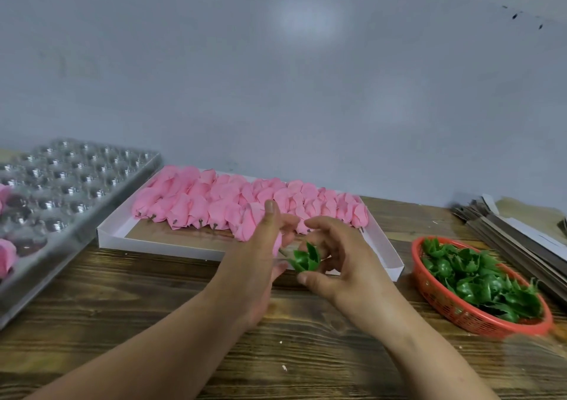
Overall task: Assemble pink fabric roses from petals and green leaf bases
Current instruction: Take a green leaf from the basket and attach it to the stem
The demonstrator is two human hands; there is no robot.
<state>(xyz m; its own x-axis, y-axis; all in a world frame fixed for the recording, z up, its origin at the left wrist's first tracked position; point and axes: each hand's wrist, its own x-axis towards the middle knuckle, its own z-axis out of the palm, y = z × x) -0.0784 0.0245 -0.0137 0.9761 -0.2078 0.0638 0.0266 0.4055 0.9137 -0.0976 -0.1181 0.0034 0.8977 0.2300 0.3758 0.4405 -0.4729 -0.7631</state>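
My left hand [264, 246] grips a pink fabric rose head [251, 223] over the front edge of the white tray [159, 241]. Its stem end points right, toward a green leaf base [305, 258]. My right hand [334, 261] pinches that leaf base between thumb and fingers, just right of the rose. The two hands almost touch above the wooden table [153, 323]. Several more pink rose heads [214, 203] lie in rows in the tray behind my hands.
A red plastic basket [460, 310] full of green leaf bases [478, 280] stands at the right. A clear plastic blister tray [61, 184] with round wells lies at the left, holding a few pink roses [6, 257]. Flat cardboard pieces [521, 230] are stacked at the far right.
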